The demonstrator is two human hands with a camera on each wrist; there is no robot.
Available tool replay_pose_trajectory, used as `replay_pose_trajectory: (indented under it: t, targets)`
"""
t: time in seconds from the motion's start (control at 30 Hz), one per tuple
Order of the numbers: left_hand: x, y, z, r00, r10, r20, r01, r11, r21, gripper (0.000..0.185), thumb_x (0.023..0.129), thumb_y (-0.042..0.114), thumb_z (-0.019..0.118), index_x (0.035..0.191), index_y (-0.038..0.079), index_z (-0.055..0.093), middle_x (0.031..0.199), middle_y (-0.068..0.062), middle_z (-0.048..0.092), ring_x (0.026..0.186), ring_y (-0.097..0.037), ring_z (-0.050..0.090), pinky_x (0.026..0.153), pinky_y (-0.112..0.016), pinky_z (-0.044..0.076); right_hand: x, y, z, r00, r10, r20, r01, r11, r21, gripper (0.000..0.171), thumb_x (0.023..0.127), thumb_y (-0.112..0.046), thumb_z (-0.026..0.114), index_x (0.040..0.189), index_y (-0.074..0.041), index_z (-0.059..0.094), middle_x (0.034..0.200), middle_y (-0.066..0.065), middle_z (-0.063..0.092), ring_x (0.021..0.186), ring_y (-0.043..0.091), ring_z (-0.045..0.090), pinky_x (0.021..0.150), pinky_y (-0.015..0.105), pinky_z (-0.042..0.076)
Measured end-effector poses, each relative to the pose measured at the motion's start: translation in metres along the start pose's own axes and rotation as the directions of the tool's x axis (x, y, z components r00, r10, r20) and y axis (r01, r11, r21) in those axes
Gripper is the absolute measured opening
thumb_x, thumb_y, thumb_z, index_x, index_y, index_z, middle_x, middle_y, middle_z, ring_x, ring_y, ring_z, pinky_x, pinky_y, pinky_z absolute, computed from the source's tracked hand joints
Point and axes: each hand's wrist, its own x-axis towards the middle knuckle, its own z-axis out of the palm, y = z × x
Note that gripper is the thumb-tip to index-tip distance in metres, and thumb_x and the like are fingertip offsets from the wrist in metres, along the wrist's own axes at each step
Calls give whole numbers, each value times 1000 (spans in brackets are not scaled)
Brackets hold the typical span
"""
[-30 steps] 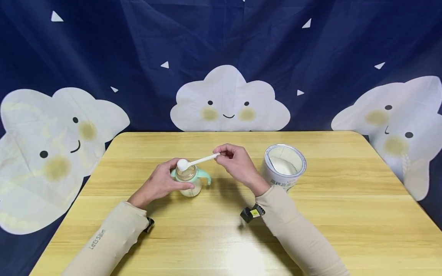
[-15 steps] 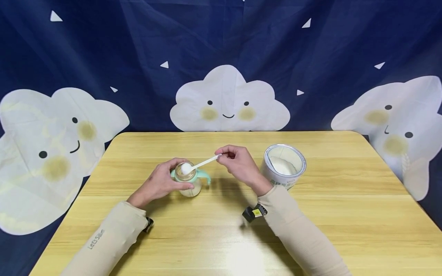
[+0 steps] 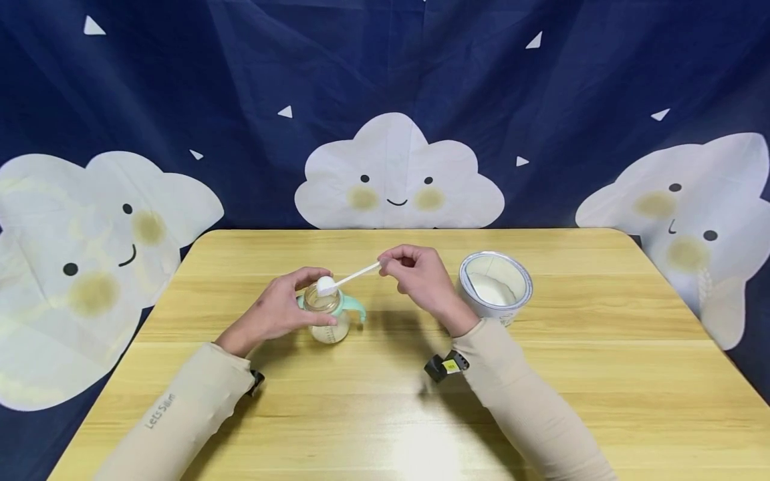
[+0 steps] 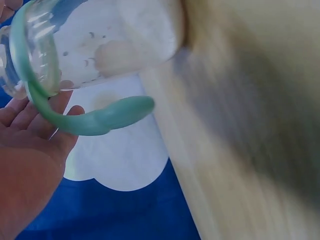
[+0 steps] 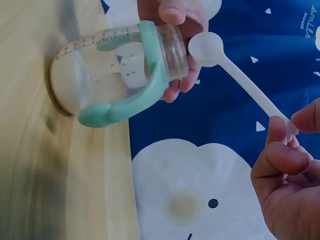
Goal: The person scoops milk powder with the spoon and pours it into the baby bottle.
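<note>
A clear baby bottle (image 3: 329,329) with a mint-green two-handled collar (image 5: 155,65) stands uncapped on the table, pale contents at its bottom. My left hand (image 3: 279,308) holds it around the neck, thumb on the near side and fingers on the far side. Pinched by the end of its long handle, a white measuring scoop (image 5: 245,82) is in my right hand (image 3: 421,280). The scoop's bowl (image 3: 327,286) is just over the bottle's mouth; its contents are hard to make out. To the right of my right hand stands an open tin (image 3: 496,294) of white powder.
The light wooden table (image 3: 385,401) has its far edge against a dark blue cloth (image 3: 252,80) printed with white clouds. Small black cameras (image 3: 446,365) are strapped to both wrists, and my right forearm passes in front of the tin.
The scoop's bowl dipped into the bottle's mouth half a second ago, then rose slightly above it. My right hand has moved a little right and up. The bottle and tin stay put.
</note>
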Motion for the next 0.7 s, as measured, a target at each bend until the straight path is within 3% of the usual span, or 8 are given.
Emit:
replay_pose_trajectory:
  t: [0.23,0.7]
  targets:
    - [3,10,-5,999,45,-6,-45,999,15,78,69,25,94,135,4,58,128,-10,65,131,-36,51,110,-54,37,-2,-10,-10,1000,-7,-27,7,1000,-20,19,91,-6,58,96,4,73,74,3,68,50,8,43,48,18,39]
    - [11,30,-4,994,105,9,-103,990,-92,80,70,17,93,138,2,54,139,-12,59,133,-27,51,112,-48,37,-15,-35,-45,992,-11,-125,3,998,-70,18,92,-12,61,86,0,72,70,3,66,44,7,36,42,18,32]
